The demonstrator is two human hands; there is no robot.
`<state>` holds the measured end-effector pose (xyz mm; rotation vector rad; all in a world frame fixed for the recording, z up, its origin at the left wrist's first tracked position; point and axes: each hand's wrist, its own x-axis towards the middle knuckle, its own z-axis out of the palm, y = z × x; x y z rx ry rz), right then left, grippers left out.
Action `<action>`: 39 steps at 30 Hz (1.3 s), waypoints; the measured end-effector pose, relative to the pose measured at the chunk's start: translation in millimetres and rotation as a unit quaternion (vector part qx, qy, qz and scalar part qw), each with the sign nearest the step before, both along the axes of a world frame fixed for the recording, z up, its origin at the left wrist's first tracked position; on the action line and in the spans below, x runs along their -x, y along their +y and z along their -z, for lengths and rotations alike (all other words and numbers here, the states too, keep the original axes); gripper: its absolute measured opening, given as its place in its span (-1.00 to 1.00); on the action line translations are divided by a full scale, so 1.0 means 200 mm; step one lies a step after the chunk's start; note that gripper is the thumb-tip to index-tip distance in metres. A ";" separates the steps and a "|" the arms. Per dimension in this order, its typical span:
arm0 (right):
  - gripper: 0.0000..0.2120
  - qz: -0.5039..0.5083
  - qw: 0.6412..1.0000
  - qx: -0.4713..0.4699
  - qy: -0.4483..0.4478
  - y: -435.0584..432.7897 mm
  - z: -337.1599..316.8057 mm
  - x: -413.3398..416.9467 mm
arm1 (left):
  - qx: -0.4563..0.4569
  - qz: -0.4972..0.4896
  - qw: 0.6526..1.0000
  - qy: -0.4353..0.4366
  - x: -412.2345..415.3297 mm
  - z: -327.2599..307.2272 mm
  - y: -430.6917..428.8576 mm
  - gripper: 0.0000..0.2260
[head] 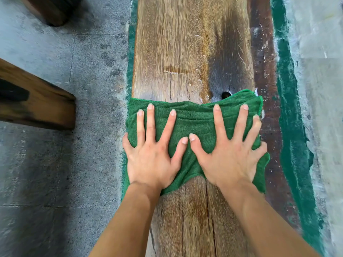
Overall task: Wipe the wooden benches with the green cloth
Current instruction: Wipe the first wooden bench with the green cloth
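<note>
A long wooden bench (pixel 185 43) runs away from me down the middle of the view. The green cloth (pixel 196 119) lies spread across its full width. My left hand (pixel 152 154) presses flat on the cloth's left half, fingers straight and splayed. My right hand (pixel 228 154) presses flat on the right half the same way. The two thumbs nearly touch at the cloth's middle. Beyond the cloth the wood shows damp streaks, pale smears and a dark knot hole (pixel 225 94).
A second wooden bench (pixel 37 104) juts in from the left over the grey stone floor (pixel 65 173). A dark wooden post (pixel 53 10) stands at the top left. Green-painted strips (pixel 291 108) and a reddish band border the bench on the right.
</note>
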<state>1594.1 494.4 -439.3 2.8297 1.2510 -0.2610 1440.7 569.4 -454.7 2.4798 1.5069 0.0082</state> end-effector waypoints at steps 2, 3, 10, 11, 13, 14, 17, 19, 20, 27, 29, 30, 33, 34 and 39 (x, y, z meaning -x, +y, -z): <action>-0.16 -0.001 1.000 -0.007 0.002 0.02 0.01 -0.03 | -0.002 -0.003 1.000 0.001 -0.03 0.01 0.02 -0.39; -0.16 -0.004 1.000 -0.006 0.000 0.03 0.01 -0.03 | 0.001 -0.005 1.000 0.000 -0.03 0.01 0.02 -0.39; -0.15 -0.005 1.000 -0.002 0.008 0.05 0.01 -0.07 | -0.001 -0.002 1.000 0.014 -0.07 0.00 0.05 -0.39; -0.15 -0.005 1.000 -0.005 0.015 0.07 0.02 -0.08 | -0.005 -0.004 1.000 0.019 -0.08 0.00 0.06 -0.39; -0.15 -0.010 1.000 -0.005 0.017 0.07 0.02 -0.09 | -0.007 -0.007 1.000 0.020 -0.08 0.00 0.06 -0.38; -0.15 -0.009 1.000 -0.007 0.021 0.08 0.02 -0.11 | -0.008 -0.008 1.000 0.024 -0.10 -0.01 0.07 -0.38; -0.15 -0.009 1.000 -0.011 0.022 0.07 0.04 -0.14 | -0.009 -0.008 0.999 0.032 -0.14 -0.01 0.06 -0.38; -0.16 -0.011 1.000 -0.013 0.019 0.06 0.05 -0.15 | -0.009 -0.009 0.999 0.030 -0.15 -0.02 0.05 -0.38; -0.16 -0.009 1.000 -0.016 0.026 0.05 0.06 -0.18 | -0.011 -0.009 0.999 0.036 -0.18 -0.02 0.06 -0.38; -0.16 -0.007 0.999 -0.009 0.038 0.03 0.07 -0.23 | -0.016 -0.008 0.999 0.048 -0.25 -0.03 0.04 -0.38; -0.16 -0.009 0.999 -0.006 0.043 0.03 0.06 -0.24 | -0.018 -0.008 0.999 0.051 -0.25 -0.03 0.04 -0.38; -0.16 -0.009 0.999 -0.006 0.044 0.03 0.06 -0.24 | -0.016 -0.009 0.999 0.051 -0.25 -0.03 0.04 -0.39; -0.15 -0.010 0.999 -0.005 0.050 0.05 0.05 -0.25 | -0.014 -0.014 0.998 0.052 -0.26 -0.04 0.04 -0.39; -0.15 -0.013 0.999 -0.006 0.052 0.05 0.05 -0.27 | -0.014 -0.014 0.998 0.052 -0.27 -0.04 0.04 -0.38; -0.16 -0.023 0.998 -0.024 0.052 0.08 0.05 -0.27 | -0.016 -0.024 0.998 0.050 -0.28 -0.06 0.10 -0.38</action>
